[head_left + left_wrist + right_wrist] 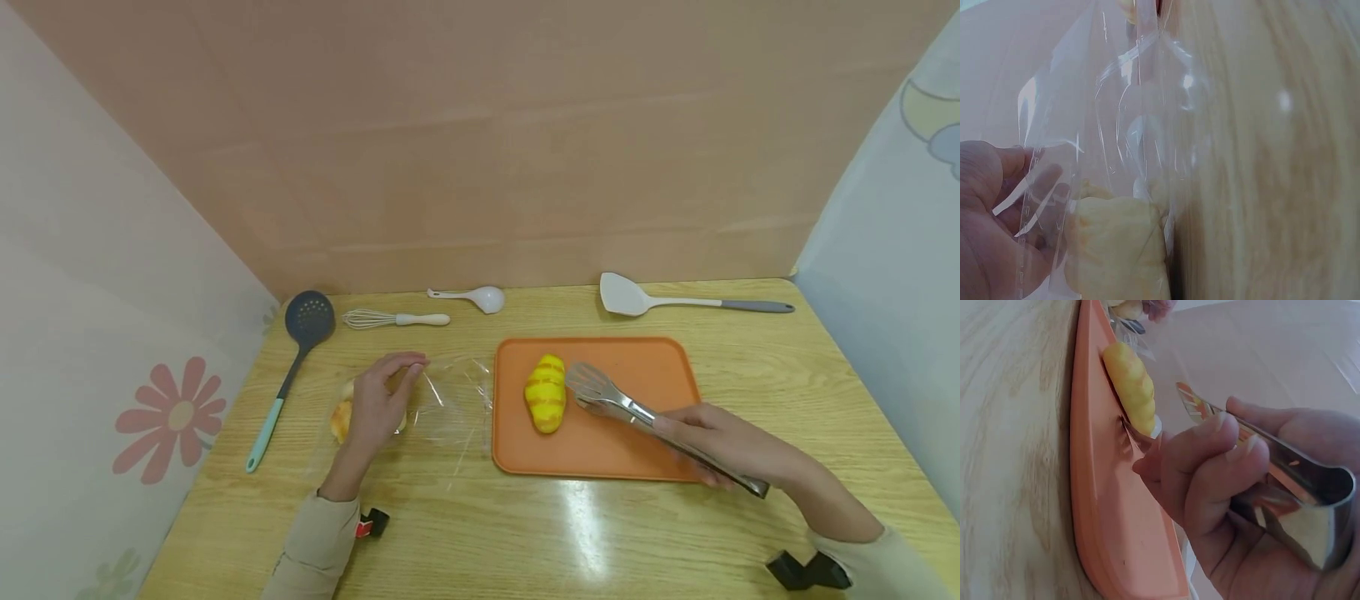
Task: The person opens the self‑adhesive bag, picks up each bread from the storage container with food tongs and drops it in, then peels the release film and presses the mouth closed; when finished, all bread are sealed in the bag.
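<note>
My left hand [377,402] pinches the upper layer of a clear plastic bag [450,404] between thumb and fingers, lifting its edge. Inside the bag sits a pale, golden-topped bread [1119,250], partly hidden under that hand in the head view. My right hand [716,437] grips metal tongs [637,411] with fingers curled round both arms. The tongs' slotted heads stand just right of a yellow croissant-shaped bread [546,394] with brownish stripes; in the right wrist view their arms are spread apart. That bread lies on the left part of an orange tray [645,358].
Along the table's back lie a whisk [397,319], a white ladle [483,298] and a white spatula with a grey handle [637,297]. A dark slotted skimmer [303,333] lies at the left. Walls border the wooden table [480,533] at the back and both sides.
</note>
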{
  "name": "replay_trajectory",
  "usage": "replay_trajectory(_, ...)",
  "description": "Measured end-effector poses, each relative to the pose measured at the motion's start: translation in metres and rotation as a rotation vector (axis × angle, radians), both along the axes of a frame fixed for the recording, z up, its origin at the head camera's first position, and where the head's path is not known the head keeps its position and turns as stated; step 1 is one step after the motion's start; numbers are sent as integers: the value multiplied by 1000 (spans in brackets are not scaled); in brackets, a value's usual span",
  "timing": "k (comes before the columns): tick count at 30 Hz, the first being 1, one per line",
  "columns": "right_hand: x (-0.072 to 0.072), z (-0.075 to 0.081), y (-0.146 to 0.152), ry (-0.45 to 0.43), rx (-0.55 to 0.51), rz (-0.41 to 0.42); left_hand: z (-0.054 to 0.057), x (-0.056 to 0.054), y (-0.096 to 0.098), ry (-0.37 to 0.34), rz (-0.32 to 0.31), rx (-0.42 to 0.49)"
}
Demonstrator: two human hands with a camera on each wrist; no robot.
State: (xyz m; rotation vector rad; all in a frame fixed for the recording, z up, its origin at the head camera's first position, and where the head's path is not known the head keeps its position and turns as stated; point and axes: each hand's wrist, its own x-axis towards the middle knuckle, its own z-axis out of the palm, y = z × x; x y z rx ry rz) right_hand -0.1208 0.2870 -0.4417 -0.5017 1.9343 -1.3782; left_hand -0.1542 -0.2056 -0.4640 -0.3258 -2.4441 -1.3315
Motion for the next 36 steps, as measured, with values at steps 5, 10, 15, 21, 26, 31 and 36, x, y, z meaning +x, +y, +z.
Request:
replay_trajectory(5, -6, -2, -2, -16, -14, 27, -1, 0, 0, 7, -2, 3)
replay_trajectory(10, -14, -5, -11, -6, -21, 50, -1, 0, 0, -3, 0, 13)
replay_trajectory(15, -23, -9, -19, 0, -40, 73, 0, 0, 1, -4, 6, 17)
replay_trajectory(21, -26, -17, -21, -6, -36, 40, -1, 0, 0, -6, -1, 17)
replay_trajectory(26, -20, -19, -21, 22, -33, -17, -2, -1, 0, -5, 0, 16)
replay_trajectory(31, -9, -20, -31, 120, -20, -64, 0, 0, 0, -18, -1, 22)
replay_trajectory(36, 3, -18, -49, 234, -29, -114, 0, -1, 0, -29, 0, 23)
